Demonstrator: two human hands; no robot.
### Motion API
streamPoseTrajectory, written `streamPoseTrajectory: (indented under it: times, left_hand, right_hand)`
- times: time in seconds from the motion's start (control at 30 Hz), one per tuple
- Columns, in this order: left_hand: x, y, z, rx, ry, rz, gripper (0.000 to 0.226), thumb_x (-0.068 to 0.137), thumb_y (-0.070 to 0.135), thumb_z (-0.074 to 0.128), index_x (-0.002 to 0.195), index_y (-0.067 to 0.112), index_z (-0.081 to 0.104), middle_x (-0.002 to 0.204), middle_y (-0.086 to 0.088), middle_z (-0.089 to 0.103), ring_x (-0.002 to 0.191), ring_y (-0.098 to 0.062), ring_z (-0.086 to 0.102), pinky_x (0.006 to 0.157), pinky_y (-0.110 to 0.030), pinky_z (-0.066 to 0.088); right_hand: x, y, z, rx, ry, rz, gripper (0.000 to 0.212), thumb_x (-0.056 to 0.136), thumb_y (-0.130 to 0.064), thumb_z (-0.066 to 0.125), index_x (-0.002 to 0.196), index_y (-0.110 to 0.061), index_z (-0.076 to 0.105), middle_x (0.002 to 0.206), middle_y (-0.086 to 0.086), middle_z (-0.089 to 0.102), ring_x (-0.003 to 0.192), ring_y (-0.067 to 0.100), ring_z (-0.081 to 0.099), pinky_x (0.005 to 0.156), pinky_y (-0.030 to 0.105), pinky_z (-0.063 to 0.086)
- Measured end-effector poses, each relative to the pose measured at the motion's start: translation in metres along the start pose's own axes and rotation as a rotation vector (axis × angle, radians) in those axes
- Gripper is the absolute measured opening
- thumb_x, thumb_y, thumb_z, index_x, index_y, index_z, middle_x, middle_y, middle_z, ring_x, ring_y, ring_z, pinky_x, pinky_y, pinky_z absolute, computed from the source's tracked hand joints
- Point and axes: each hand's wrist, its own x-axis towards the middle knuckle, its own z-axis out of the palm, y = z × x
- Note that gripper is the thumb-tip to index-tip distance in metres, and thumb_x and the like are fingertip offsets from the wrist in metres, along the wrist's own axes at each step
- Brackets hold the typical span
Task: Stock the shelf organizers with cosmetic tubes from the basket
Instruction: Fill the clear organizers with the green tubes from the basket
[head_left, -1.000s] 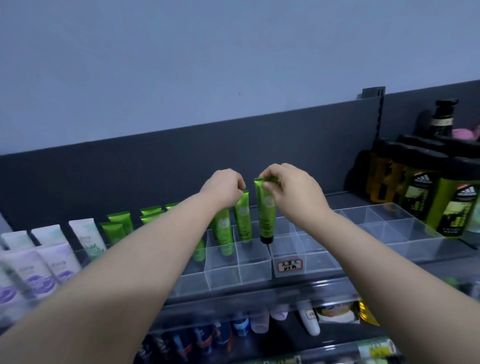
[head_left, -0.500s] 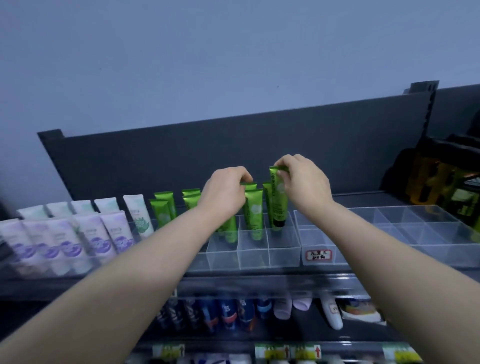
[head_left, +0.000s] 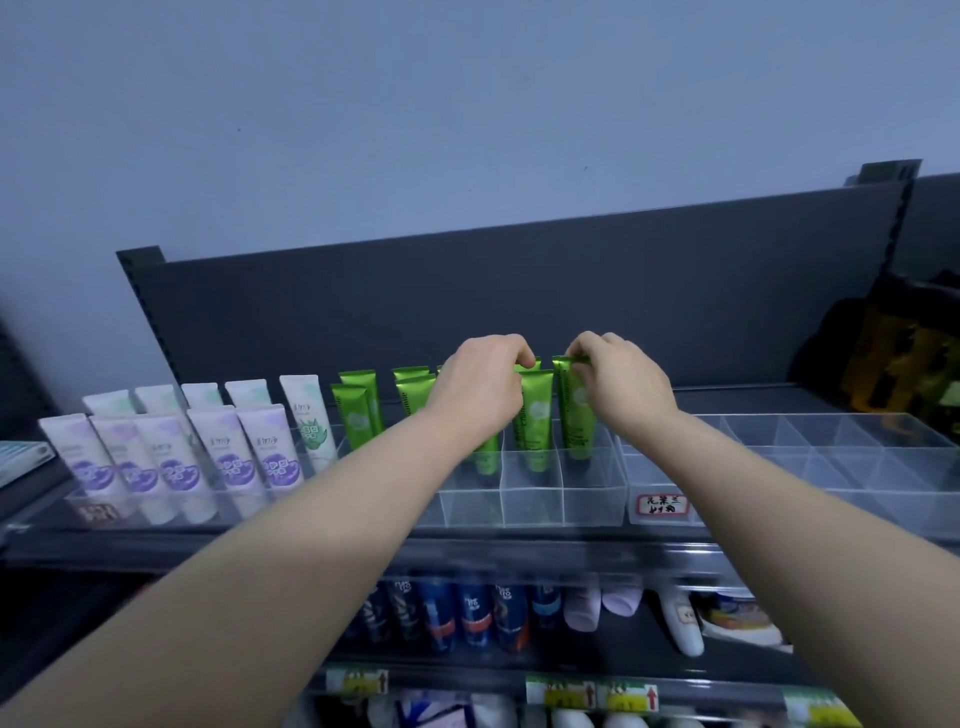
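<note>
**Obscured items.** Far out to the left of the left hand, a pale ribbed object is cut by the frame edge and cannot be identified. The back of the left hand covers part of the green tubes standing in the clear organizer. Its fingers curl down onto the crimped top of a rear tube. The grip itself is hidden, so I cannot tell whether it pinches.

The right hand pinches the crimped top of the held tube between thumb and fingertips. That tube stands upright, cap down, in the organizer's right-end column directly under the hand, behind the front row. Whether its cap touches the floor is unclear.

Well out to the right of that hand, dark bottles are blurred and cut off. Both forearms cover part of the lower shelf.

**Counts.**
- **Left of the left hand:** five purple-print tubes stand in front, with five white tubes with green print behind.
- **Green tubes:** four stand left of the left hand and one shows below it. With the middle tube between the hands and the held tube, that makes seven at least. Further green tops show at the left fingertips.
- **Right of the right hand:** one second organizer carries one handwritten label.
- **Below the hands:** roughly six blue-and-red bottles are partly hidden, and there are three tags with red arrows.
</note>
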Motion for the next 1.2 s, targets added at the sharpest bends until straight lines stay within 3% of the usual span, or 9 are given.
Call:
streamPoseTrajectory:
  times: [0.23, 0.4, 0.67, 0.9, 1.2]
  left_hand:
    - [-0.001, -0.002, -0.004, -0.018, 0.032, 0.008, 0.030, 0.091, 0.007, 0.052, 0.113, 0.023, 0.064, 0.116, 0.004, 0.065, 0.110, -0.020, 0.057, 0.089, -0.038, 0.049]
    - [0.000, -0.006, -0.006, -0.001, 0.016, 0.030, 0.033, 0.090, 0.005, 0.052, 0.115, 0.023, 0.062, 0.119, 0.005, 0.063, 0.113, -0.019, 0.055, 0.087, -0.035, 0.048]
    - [-0.013, -0.001, -0.001, 0.163, -0.039, 0.236, 0.035, 0.096, 0.014, 0.047, 0.130, 0.020, 0.054, 0.131, 0.002, 0.057, 0.125, -0.021, 0.045, 0.093, -0.036, 0.043]
    - [-0.062, 0.025, 0.008, 0.293, -0.014, 0.327, 0.028, 0.087, 0.006, 0.053, 0.114, 0.012, 0.060, 0.118, -0.004, 0.062, 0.115, -0.027, 0.051, 0.088, -0.040, 0.048]
    - [-0.181, 0.085, 0.056, 0.232, -0.223, 0.079, 0.031, 0.089, 0.016, 0.056, 0.120, 0.010, 0.059, 0.122, -0.013, 0.061, 0.118, -0.032, 0.050, 0.091, -0.045, 0.049]
  right_hand:
    - [-0.007, 0.001, 0.008, -0.015, -0.055, 0.021, 0.026, 0.099, -0.027, 0.041, 0.123, -0.023, 0.052, 0.115, 0.004, 0.054, 0.104, 0.029, 0.055, 0.070, 0.034, 0.040]
    - [-0.014, -0.003, 0.003, -0.092, -0.015, 0.003, 0.032, 0.099, -0.031, 0.044, 0.130, -0.022, 0.046, 0.125, 0.004, 0.052, 0.113, 0.028, 0.049, 0.081, 0.039, 0.041]
    - [-0.040, 0.001, -0.009, -0.249, 0.100, -0.032, 0.036, 0.096, -0.031, 0.047, 0.131, -0.021, 0.046, 0.133, 0.002, 0.047, 0.121, 0.028, 0.042, 0.089, 0.040, 0.035]
    - [-0.112, 0.019, -0.026, -0.286, 0.033, -0.145, 0.034, 0.096, -0.031, 0.050, 0.128, -0.021, 0.050, 0.130, 0.001, 0.049, 0.119, 0.027, 0.045, 0.090, 0.040, 0.036]
    - [-0.247, 0.091, -0.046, -0.238, -0.216, -0.208, 0.036, 0.094, -0.033, 0.049, 0.126, -0.016, 0.049, 0.126, 0.007, 0.051, 0.120, 0.031, 0.044, 0.092, 0.042, 0.037]
